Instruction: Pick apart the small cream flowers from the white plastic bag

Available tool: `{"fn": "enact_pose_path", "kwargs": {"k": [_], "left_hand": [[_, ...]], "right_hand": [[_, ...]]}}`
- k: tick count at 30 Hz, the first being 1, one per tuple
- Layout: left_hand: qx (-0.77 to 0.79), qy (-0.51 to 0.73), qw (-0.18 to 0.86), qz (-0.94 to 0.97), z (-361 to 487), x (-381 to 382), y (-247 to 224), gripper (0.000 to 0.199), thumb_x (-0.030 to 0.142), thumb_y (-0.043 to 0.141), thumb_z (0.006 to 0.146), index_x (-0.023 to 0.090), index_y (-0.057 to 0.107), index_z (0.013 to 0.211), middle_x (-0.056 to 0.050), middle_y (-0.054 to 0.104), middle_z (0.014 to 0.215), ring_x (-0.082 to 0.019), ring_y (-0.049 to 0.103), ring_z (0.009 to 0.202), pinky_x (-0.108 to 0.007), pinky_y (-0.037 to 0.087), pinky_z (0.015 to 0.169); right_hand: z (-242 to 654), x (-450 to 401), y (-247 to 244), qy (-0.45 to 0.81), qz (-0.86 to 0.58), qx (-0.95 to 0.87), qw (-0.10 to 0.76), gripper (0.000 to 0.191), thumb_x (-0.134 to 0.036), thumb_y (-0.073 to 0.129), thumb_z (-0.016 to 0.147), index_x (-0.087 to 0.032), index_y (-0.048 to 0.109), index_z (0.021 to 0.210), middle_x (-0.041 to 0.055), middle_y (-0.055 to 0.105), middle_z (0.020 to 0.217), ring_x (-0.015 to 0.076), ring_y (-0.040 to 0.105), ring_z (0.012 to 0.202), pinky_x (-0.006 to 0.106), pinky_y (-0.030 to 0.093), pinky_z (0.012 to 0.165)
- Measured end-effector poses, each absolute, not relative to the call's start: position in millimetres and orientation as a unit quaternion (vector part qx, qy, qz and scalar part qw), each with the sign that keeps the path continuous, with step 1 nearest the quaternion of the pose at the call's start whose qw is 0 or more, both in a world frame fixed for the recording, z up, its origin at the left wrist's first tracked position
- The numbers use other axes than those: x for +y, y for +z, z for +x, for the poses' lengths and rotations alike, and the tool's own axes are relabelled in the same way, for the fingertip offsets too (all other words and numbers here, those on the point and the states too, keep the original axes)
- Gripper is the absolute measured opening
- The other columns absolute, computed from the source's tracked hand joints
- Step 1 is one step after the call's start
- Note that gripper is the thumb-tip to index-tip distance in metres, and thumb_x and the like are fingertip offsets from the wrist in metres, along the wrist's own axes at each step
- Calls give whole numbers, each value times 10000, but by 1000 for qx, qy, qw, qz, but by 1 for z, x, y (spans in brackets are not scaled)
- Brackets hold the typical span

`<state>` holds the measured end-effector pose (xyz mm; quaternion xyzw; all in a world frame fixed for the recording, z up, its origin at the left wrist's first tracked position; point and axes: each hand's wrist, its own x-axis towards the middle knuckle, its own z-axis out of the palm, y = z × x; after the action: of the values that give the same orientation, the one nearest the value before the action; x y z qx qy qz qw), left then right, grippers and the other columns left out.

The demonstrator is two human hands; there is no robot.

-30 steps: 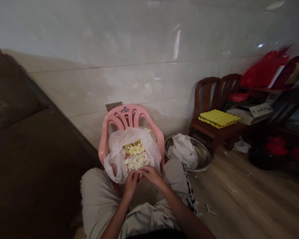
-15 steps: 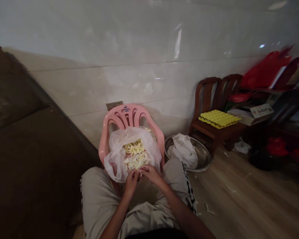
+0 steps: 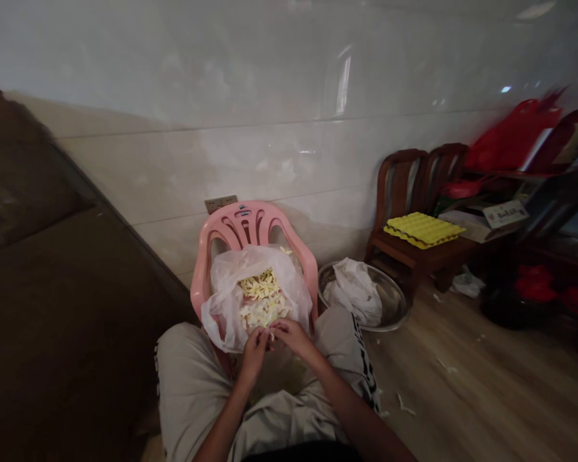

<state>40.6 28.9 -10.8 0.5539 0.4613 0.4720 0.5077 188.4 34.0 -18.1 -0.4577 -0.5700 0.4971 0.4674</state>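
The left hand [image 3: 254, 355] and right hand [image 3: 293, 338] meet just above the bag's lower lip, fingers pinched narrow, perhaps on a thin pale shred (too small to tell for sure). The pale yellow shreds [image 3: 261, 301] lie heaped in a thin, crinkled clear plastic bag [image 3: 289, 289], which rests on a pink plastic chair [image 3: 243, 221] and against the person's beige trousers [image 3: 192, 378]. That soft, slippery film could sag or slide off the molded seat, spilling the light, ribbony strips. A careless knee shift could do it — scraps [image 3: 404, 404] already lie on the wood-look floor [image 3: 486, 398]. Nearby sits a steel basin [image 3: 392, 298], its curved rim around a crumpled white bag [image 3: 354, 294].
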Motion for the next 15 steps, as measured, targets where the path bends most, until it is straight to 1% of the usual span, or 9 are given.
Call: {"fn": "enact_pose_path", "kwargs": {"k": [3, 5, 9, 12, 15], "left_hand": [[463, 460, 515, 555, 40, 30, -17, 470, 680, 616, 731, 210, 608, 718, 0, 613, 657, -174, 568, 565, -292, 486, 562], [461, 451, 518, 562, 39, 30, -22, 465, 679, 604, 743, 214, 604, 722, 1, 611, 656, -180, 574, 575, -297, 489, 569], [471, 433, 488, 594, 35, 32, -28, 407, 624, 585, 774, 225, 595, 693, 4, 595, 636, -190, 572, 594, -295, 467, 599], [484, 425, 452, 617, 34, 31, -28, 364, 577, 577, 772, 232, 579, 656, 7, 584, 605, -192, 562, 590, -293, 442, 622], [489, 429, 441, 619, 35, 31, -26, 346, 563, 569, 769, 238, 562, 652, 14, 575, 586, -194, 552, 585, -292, 426, 625]], "right_hand": [[189, 33, -17, 472, -474, -589, 453, 283, -448, 639, 848, -169, 682, 842, 17, 664, 726, 158, 626, 690, 229, 484, 584], [189, 32, -18, 459, -481, -601, 444, 251, -411, 628, 857, -167, 670, 819, 9, 648, 702, 147, 607, 657, 215, 469, 553], [188, 31, -22, 446, -495, -616, 421, 163, -309, 588, 856, -165, 644, 804, -4, 627, 695, 125, 555, 572, 197, 421, 478], [186, 32, -24, 398, -522, -642, 396, 123, -234, 564, 849, -166, 633, 774, -3, 633, 696, 124, 556, 595, 197, 412, 525], [187, 34, -25, 329, -567, -658, 370, 95, -177, 592, 810, -162, 624, 722, 6, 653, 692, 132, 561, 649, 205, 387, 587]]}}
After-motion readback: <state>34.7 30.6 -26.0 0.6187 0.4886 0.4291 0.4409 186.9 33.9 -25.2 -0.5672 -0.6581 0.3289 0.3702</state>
